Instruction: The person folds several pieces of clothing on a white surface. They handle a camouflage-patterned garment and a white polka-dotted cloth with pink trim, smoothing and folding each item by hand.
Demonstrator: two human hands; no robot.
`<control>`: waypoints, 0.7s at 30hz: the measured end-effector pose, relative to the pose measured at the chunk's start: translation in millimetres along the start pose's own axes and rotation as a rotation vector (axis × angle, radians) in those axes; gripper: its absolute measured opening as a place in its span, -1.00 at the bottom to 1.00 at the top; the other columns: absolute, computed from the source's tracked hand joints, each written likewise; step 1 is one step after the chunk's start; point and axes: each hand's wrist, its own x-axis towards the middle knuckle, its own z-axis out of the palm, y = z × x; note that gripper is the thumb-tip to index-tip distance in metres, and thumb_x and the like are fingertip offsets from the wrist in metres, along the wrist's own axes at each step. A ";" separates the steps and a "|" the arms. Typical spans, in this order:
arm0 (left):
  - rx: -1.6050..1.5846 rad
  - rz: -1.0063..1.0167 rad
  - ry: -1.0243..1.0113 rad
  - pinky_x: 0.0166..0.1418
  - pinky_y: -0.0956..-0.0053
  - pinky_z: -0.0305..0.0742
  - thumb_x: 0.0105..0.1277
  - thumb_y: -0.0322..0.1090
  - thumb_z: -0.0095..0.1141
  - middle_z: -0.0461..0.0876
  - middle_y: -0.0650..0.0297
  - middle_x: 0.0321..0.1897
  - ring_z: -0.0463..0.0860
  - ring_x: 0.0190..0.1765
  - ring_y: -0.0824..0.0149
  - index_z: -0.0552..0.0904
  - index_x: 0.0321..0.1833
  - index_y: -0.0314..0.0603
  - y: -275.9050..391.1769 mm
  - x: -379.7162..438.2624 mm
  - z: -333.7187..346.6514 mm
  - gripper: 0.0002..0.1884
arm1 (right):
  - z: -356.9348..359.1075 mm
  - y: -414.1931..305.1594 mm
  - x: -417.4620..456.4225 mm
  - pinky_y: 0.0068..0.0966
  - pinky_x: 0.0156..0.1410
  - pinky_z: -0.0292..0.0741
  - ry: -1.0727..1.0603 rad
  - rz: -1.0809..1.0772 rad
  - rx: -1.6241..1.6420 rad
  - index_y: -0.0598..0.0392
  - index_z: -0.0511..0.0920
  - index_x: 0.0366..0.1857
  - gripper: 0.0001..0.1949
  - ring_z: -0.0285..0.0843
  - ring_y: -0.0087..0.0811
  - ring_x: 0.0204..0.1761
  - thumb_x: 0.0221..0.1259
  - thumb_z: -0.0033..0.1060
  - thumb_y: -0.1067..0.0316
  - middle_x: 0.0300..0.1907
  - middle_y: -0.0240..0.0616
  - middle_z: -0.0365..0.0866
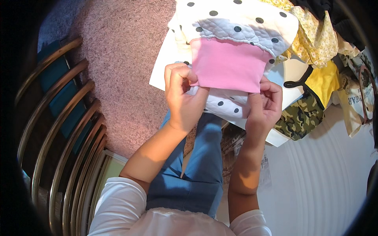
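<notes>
A white quilted garment with black polka dots [224, 22] lies before me, a pink fabric band [231, 63] joined to it along a gathered seam. My left hand [186, 91] pinches the band's near left corner between thumb and fingers. At the near right corner, my right hand [264, 101] grips the same band, thumb on top. The band is spread fairly flat between both hands. More dotted cloth shows beneath its near edge, and white sheets stick out from under the garment.
Yellow floral fabric [316, 38], a camouflage-print cloth item [301, 118] with black trim and a printed cloth bag [353, 97] lie to the right. Curved metal bars [56, 118] stand at the left beside pink carpet [127, 59]. A white ridged surface [313, 174] is at lower right.
</notes>
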 end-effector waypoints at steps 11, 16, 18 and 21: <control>0.377 0.241 -0.121 -0.26 0.48 0.52 -0.05 -0.67 0.34 0.52 0.17 -0.21 0.58 -0.27 0.26 0.64 -0.11 -0.17 9.6 17.8 -8.3 -0.60 | 6.1 -4.6 4.7 -0.56 0.21 0.53 0.060 0.065 0.015 0.33 0.37 0.25 -0.55 0.59 -0.46 0.08 0.28 0.19 0.69 0.16 -0.07 0.54; 0.467 0.397 -0.085 -0.27 0.38 0.56 -0.15 -0.64 0.31 0.55 0.23 -0.28 0.59 -0.30 0.22 0.68 -0.13 -0.10 13.6 36.2 -2.1 -0.57 | 10.6 0.2 3.1 -0.60 0.08 0.51 0.116 0.004 -0.257 0.27 0.47 0.18 -0.58 0.57 -0.50 0.04 0.23 0.25 0.66 0.12 -0.14 0.57; 0.520 0.478 -0.135 -0.28 0.38 0.54 -0.12 -0.60 0.33 0.55 0.25 -0.28 0.60 -0.28 0.22 0.70 -0.16 -0.07 12.3 36.6 -3.8 -0.61 | 11.9 -1.0 0.9 -0.53 0.05 0.51 0.148 -0.029 -0.505 0.22 0.56 0.12 -0.59 0.57 -0.43 0.02 0.14 0.30 0.66 0.07 -0.14 0.59; 0.576 0.506 -0.170 -0.27 0.37 0.50 -0.09 -0.51 0.36 0.55 0.27 -0.29 0.59 -0.25 0.21 0.71 -0.22 -0.07 10.1 36.5 -4.6 -0.70 | 5.7 4.3 6.0 -0.37 0.05 0.49 0.091 -0.547 -0.924 0.15 0.67 -0.04 -0.63 0.54 -0.23 -0.01 -0.02 0.37 0.63 -0.01 -0.14 0.59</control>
